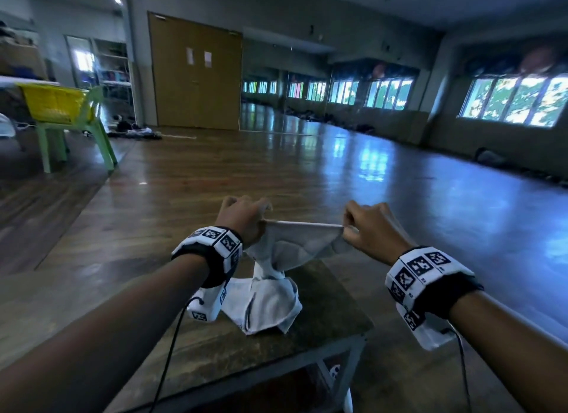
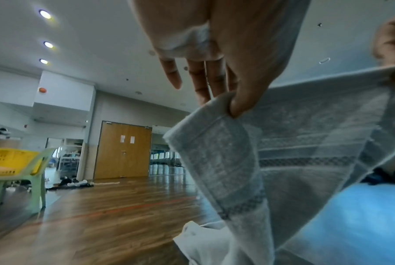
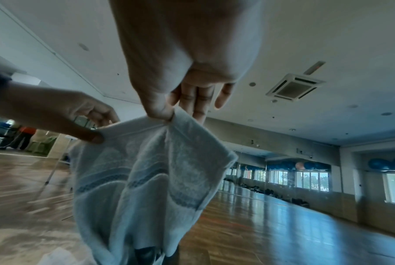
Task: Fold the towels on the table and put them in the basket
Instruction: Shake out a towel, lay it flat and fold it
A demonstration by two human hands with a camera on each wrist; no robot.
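Observation:
A white towel (image 1: 302,246) with a grey woven stripe hangs above the small table (image 1: 332,308), its top edge stretched taut between my two hands. My left hand (image 1: 246,216) pinches the left corner between thumb and fingers, the other fingers straight. My right hand (image 1: 367,225) pinches the right end of the same edge. The wrist views show the towel (image 2: 305,139) (image 3: 151,175) drooping below the pinches. A second white towel (image 1: 264,302) lies crumpled on the table under the hanging one. The yellow basket (image 1: 53,104) sits on a green chair far left.
The green plastic chair (image 1: 92,130) stands on the wooden floor to the far left, well away from the table. Brown double doors (image 1: 196,71) are behind. Open floor lies beyond the table. Cables run from both wrist bands.

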